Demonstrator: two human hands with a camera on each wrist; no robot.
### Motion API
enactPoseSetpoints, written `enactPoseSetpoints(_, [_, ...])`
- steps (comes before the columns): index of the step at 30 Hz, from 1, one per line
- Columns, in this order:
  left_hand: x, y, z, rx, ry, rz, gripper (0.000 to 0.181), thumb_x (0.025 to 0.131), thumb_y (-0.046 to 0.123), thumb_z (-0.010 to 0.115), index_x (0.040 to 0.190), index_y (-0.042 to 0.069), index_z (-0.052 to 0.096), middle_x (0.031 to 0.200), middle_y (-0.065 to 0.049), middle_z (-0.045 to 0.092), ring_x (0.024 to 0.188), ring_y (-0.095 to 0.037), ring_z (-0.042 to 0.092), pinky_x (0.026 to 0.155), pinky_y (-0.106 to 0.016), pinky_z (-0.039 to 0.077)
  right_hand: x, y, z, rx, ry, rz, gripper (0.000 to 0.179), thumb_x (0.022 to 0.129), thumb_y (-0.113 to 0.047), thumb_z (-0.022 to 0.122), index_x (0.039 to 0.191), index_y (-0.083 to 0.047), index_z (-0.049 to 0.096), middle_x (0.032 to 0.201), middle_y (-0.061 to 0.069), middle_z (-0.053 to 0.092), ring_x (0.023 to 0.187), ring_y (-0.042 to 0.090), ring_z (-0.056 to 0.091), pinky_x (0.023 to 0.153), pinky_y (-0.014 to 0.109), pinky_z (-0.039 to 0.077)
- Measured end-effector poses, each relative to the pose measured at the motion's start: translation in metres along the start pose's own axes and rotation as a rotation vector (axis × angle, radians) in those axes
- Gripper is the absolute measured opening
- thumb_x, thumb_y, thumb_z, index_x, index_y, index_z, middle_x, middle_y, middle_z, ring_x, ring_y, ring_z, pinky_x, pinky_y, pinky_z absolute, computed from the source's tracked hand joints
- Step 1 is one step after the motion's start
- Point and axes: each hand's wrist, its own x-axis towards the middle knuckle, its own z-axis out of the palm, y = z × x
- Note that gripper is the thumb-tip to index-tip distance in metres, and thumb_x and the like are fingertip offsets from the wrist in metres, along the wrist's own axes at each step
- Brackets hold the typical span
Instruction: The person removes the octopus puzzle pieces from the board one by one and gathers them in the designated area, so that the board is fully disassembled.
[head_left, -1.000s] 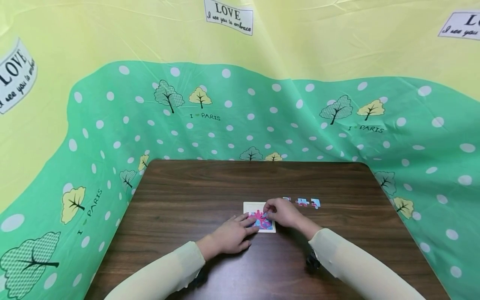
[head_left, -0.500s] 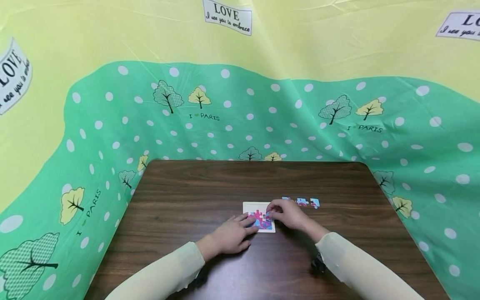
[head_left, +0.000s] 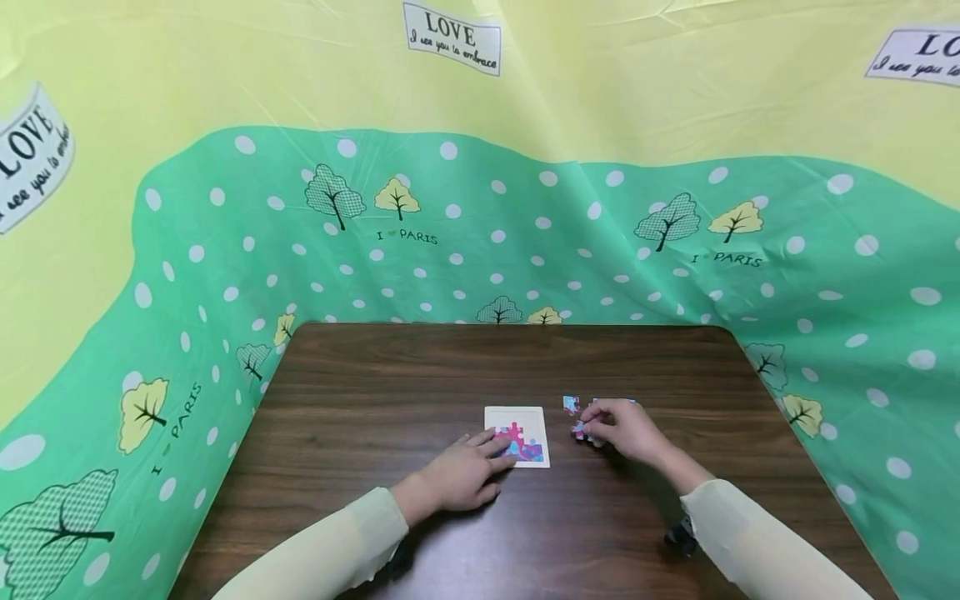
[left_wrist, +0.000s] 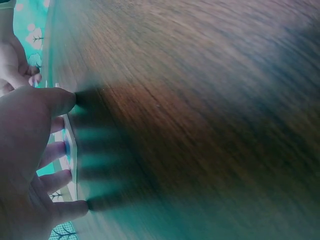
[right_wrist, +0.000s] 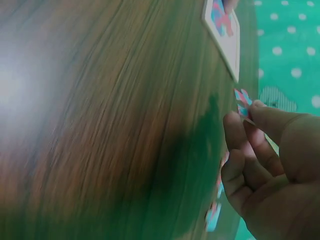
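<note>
A small jigsaw puzzle board (head_left: 529, 417) with a pale frame lies on the table, its near part filled with pink and blue pieces. My left hand (head_left: 461, 473) rests at its left edge, fingers spread over the pieces. To the right of the board, my right hand (head_left: 626, 429) pinches a pink-and-blue puzzle piece (right_wrist: 243, 104) between thumb and index finger, apart from the board. Beyond it a loose puzzle piece (head_left: 571, 404) lies on the wood. Other loose pieces are partly hidden behind the right hand in the head view.
The dark wooden table (head_left: 375, 375) has a green and yellow printed curtain (head_left: 450, 208) around its back and sides. In the right wrist view, a loose piece (right_wrist: 213, 217) lies beneath the right hand.
My right hand has drawn back from the board to the right, carrying the puzzle piece, and now covers part of the loose pieces. The left hand has stayed in place.
</note>
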Motion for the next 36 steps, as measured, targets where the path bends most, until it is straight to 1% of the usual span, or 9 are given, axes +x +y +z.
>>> enactPoseSetpoints(4, [0.000,0.000,0.001,0.003,0.000,-0.003,0.055,0.102,0.044,0.057,0.154,0.026,0.050,0.163,-0.003,0.042,0.150,-0.033,0.039,0.112,-0.056,0.044,-0.010,0.016,-0.014,-0.026,0.039,0.036,0.006,0.097,-0.009,0.071,0.100,-0.008,0.075,0.089,0.004,0.073,0.068,0.018,0.070,0.062,0.027,0.055])
enactPoseSetpoints(7, [0.000,0.000,0.002,0.001,-0.002,-0.005,0.055,0.102,0.044,0.056,0.154,0.027,0.049,0.163,-0.002,0.042,0.150,-0.033,0.038,0.112,-0.056,0.044,-0.018,0.026,-0.025,-0.070,0.057,0.055,0.008,0.098,-0.011,0.069,0.103,-0.010,0.075,0.090,0.004,0.072,0.071,0.019,0.069,0.062,0.028,0.053])
enactPoseSetpoints(11, [0.000,0.000,0.003,-0.002,-0.004,-0.008,0.055,0.102,0.044,0.056,0.154,0.027,0.049,0.163,-0.001,0.041,0.151,-0.033,0.038,0.112,-0.056,0.044,-0.026,0.036,-0.037,-0.124,0.091,0.079,0.013,0.097,-0.010,0.069,0.108,-0.009,0.076,0.093,0.005,0.073,0.072,0.018,0.065,0.062,0.029,0.051])
enactPoseSetpoints(14, [0.001,0.000,0.003,-0.003,-0.007,-0.009,0.056,0.102,0.044,0.056,0.155,0.028,0.049,0.163,-0.001,0.041,0.151,-0.033,0.038,0.112,-0.056,0.044,-0.032,0.042,-0.042,-0.138,0.101,0.094,0.018,0.095,-0.009,0.071,0.112,-0.007,0.076,0.090,0.004,0.072,0.071,0.016,0.063,0.059,0.029,0.050])
enactPoseSetpoints(17, [0.001,0.000,0.004,-0.006,-0.012,-0.011,0.056,0.102,0.044,0.056,0.155,0.028,0.048,0.164,-0.001,0.040,0.151,-0.033,0.037,0.112,-0.056,0.044,-0.037,0.048,-0.044,-0.126,0.105,0.121,0.022,0.094,-0.009,0.073,0.115,-0.002,0.073,0.083,0.003,0.070,0.069,0.014,0.063,0.059,0.027,0.049])
enactPoseSetpoints(22, [0.001,0.000,0.003,-0.006,-0.023,-0.016,0.056,0.103,0.045,0.055,0.155,0.028,0.047,0.165,-0.001,0.039,0.152,-0.032,0.036,0.113,-0.056,0.043,-0.040,0.057,-0.043,-0.122,0.130,0.166,0.023,0.093,-0.010,0.073,0.113,0.001,0.071,0.083,0.003,0.071,0.069,0.012,0.063,0.064,0.028,0.048])
enactPoseSetpoints(25, [0.000,0.001,0.002,-0.009,-0.021,-0.015,0.056,0.103,0.044,0.055,0.155,0.028,0.047,0.165,-0.001,0.039,0.152,-0.033,0.036,0.113,-0.056,0.043,-0.040,0.060,-0.042,-0.143,0.146,0.187,0.019,0.093,-0.012,0.074,0.108,-0.001,0.074,0.084,0.003,0.073,0.071,0.012,0.063,0.066,0.028,0.048])
enactPoseSetpoints(32, [0.000,0.000,0.005,0.001,-0.002,-0.005,0.056,0.102,0.044,0.056,0.155,0.027,0.049,0.164,-0.003,0.041,0.150,-0.034,0.038,0.112,-0.056,0.043,-0.036,0.063,-0.040,-0.190,0.172,0.176,0.018,0.090,-0.015,0.077,0.105,-0.004,0.076,0.086,0.002,0.073,0.076,0.014,0.062,0.069,0.033,0.049])
enactPoseSetpoints(36, [0.000,0.000,0.006,0.010,0.000,-0.004,0.055,0.102,0.045,0.056,0.155,0.027,0.049,0.164,-0.002,0.041,0.151,-0.034,0.038,0.112,-0.056,0.044,-0.034,0.061,-0.040,-0.195,0.173,0.220,0.019,0.090,-0.017,0.077,0.103,-0.004,0.076,0.088,0.004,0.073,0.078,0.017,0.062,0.068,0.033,0.049])
